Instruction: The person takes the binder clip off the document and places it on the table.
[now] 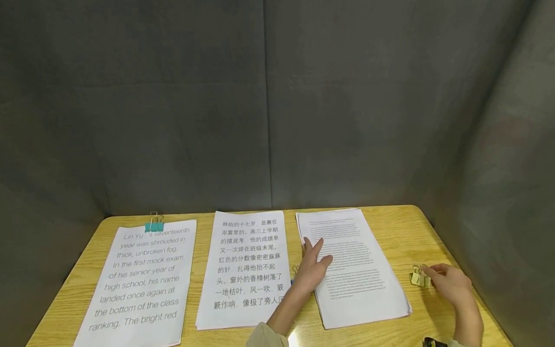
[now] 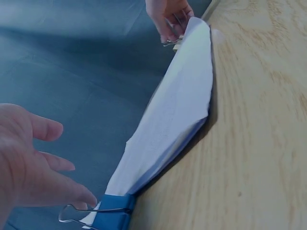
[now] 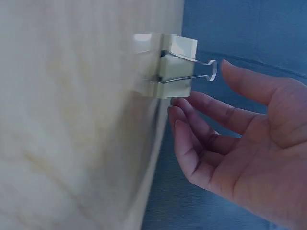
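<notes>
Spread fingers of my left hand (image 1: 311,270) rest on the left edge of the right-hand paper stack (image 1: 351,289), printed with small text. Just beside that hand is a blue binder clip (image 2: 114,212), mostly hidden by the forearm in the head view. At the table's right side, my right hand (image 1: 448,282) reaches to a pale yellow binder clip (image 1: 419,278). In the right wrist view, the thumb is close to the clip's wire handle (image 3: 211,70), with a small gap showing. The other fingers are bent loosely below and behind the clip.
A middle paper stack (image 1: 247,270) with large Chinese characters lies left of my left hand. Farther left, another stack (image 1: 138,284) with large English text carries a teal binder clip (image 1: 154,227) at its top. Dark curtain (image 1: 269,106) surrounds the wooden table (image 1: 52,318).
</notes>
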Demonstrator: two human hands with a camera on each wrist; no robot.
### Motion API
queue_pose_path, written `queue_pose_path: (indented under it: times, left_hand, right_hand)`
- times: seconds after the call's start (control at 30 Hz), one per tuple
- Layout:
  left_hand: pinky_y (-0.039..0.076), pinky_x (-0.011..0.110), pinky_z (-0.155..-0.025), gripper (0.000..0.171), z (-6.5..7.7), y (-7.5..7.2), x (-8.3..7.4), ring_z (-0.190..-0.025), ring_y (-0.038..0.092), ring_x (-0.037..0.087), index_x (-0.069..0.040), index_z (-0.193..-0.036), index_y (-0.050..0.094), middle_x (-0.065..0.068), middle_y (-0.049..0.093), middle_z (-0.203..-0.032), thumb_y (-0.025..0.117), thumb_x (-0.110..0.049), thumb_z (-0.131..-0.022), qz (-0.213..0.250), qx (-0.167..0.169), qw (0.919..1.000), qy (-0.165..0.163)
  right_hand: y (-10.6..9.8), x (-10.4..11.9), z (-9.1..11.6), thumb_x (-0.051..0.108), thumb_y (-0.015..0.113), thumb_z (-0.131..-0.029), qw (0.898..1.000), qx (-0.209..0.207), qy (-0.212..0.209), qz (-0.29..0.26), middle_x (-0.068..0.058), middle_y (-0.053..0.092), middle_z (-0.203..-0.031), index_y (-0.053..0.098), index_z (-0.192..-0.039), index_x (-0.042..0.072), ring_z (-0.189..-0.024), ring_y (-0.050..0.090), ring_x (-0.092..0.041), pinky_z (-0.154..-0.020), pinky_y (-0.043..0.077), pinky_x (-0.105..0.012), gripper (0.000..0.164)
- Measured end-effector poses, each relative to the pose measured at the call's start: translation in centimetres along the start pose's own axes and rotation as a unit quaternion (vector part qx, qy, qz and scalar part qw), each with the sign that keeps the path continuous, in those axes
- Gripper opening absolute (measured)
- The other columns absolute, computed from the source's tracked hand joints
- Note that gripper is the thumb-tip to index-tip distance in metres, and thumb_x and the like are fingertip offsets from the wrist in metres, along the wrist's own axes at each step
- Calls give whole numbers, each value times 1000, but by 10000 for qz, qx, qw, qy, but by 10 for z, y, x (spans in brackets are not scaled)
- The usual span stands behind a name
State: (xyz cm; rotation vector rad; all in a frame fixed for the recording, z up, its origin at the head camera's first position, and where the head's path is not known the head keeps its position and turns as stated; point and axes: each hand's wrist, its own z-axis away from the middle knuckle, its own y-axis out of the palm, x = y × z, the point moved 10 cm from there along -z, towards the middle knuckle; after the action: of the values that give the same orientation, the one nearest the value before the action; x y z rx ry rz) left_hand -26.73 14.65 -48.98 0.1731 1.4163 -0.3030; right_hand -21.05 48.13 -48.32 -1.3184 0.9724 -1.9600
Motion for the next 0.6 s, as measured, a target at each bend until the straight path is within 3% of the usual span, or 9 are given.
queue_pose_path:
  times: [0.1,0.27,0.47,0.6]
  left_hand:
    - [4,62,-123,62,3,-5,-7,-157,-1,42,1,-157,39,26,0,-170,52,-24,-102,-39,22,9999,158]
    - [7,60,-123,60,14,-40,-18,-157,4,38,-3,-160,35,20,6,-171,45,-30,-107,-323,-27,9987,403]
    - [8,56,-125,58,26,-111,-38,-158,7,29,-8,-162,33,11,13,-172,42,-33,-110,-1133,-557,9887,814]
    - [14,59,-123,56,33,-163,-44,-156,18,38,-2,-159,37,18,24,-168,44,-30,-111,-1752,-1066,9737,992]
  right_hand:
    - [-10,5,5,38,43,-111,9993,-373,-17,-59,-38,63,-121,56,-127,-21,-115,52,-61,-92,44,-67,63]
    - [-16,34,10,39,41,-112,9953,-891,-212,-304,-39,60,-128,55,-133,-18,-113,56,-57,-90,44,-65,63]
    - [-26,97,14,34,47,-111,9821,-1559,-912,-537,-38,64,-119,58,-130,-16,-106,60,-54,-92,39,-66,54]
    - [-26,148,11,28,51,-110,9729,-1705,-1474,-514,-35,66,-115,61,-127,-14,-102,62,-51,-86,45,-62,47]
